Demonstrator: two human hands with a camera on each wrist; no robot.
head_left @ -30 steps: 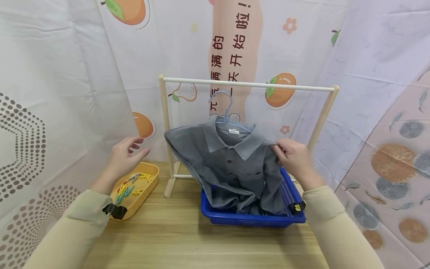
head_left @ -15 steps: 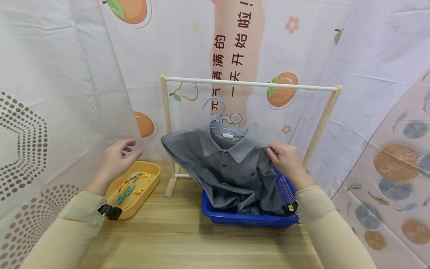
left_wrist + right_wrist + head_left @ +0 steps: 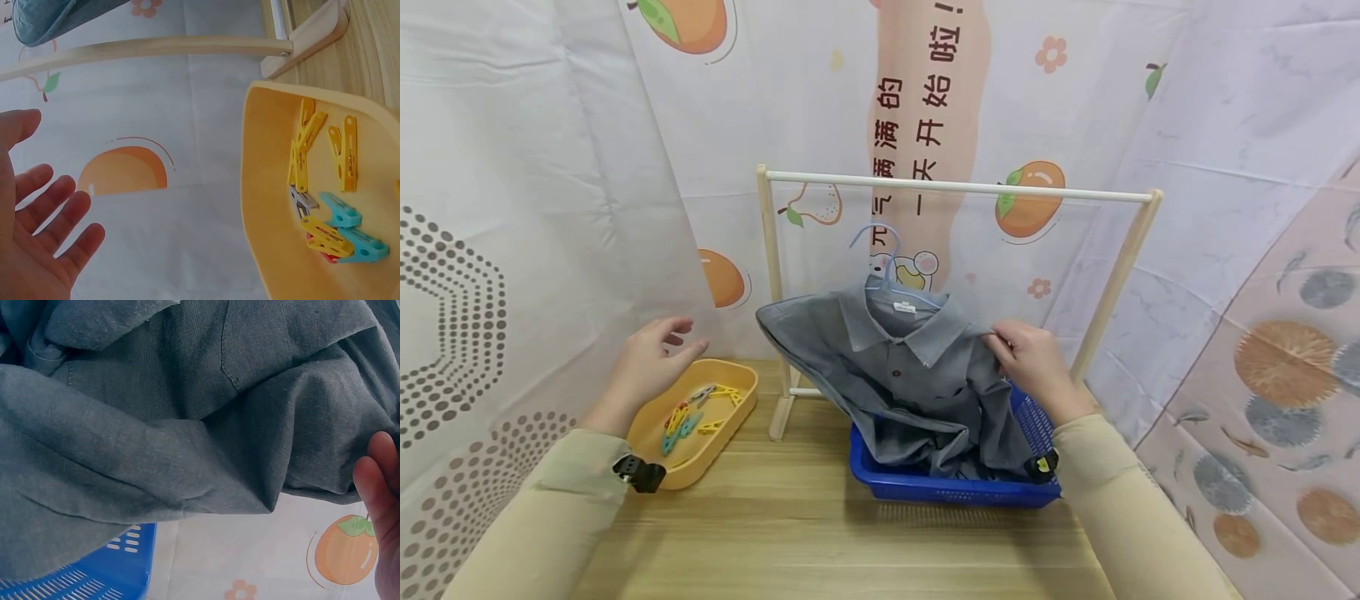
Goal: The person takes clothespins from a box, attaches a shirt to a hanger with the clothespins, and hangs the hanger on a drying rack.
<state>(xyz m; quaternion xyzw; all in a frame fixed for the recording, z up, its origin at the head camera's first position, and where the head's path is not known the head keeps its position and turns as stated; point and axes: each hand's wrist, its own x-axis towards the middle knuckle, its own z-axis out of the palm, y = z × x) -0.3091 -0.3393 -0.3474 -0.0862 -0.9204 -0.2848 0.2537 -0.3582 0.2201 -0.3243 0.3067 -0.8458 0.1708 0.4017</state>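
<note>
A grey collared shirt (image 3: pixel 880 367) with dark buttons hangs over a light blue hanger (image 3: pixel 887 265), whose hook stands up below the rack's bar. My right hand (image 3: pixel 1033 360) pinches the shirt at its right-side shoulder. The lower part of the shirt lies bunched in the blue basket (image 3: pixel 955 493). On the left, my left hand (image 3: pixel 653 357) is raised with relaxed fingers, holding nothing, above the yellow tray (image 3: pixel 737 417). The left wrist view shows its fingers (image 3: pixel 62 219) apart from everything. In the right wrist view, fingertips (image 3: pixel 380 478) meet the grey cloth.
A wooden rack with a white top bar (image 3: pixel 962 187) stands behind the shirt and basket. Several yellow, teal, grey and red clothespins (image 3: pixel 340 219) lie in the yellow tray. Patterned curtains (image 3: pixel 550 167) close in the back and sides of the wooden table (image 3: pixel 790 542).
My right hand has moved left and slightly down with the shirt's shoulder. The hanger's hook has shifted left and lower. My left hand has drifted a little left and down.
</note>
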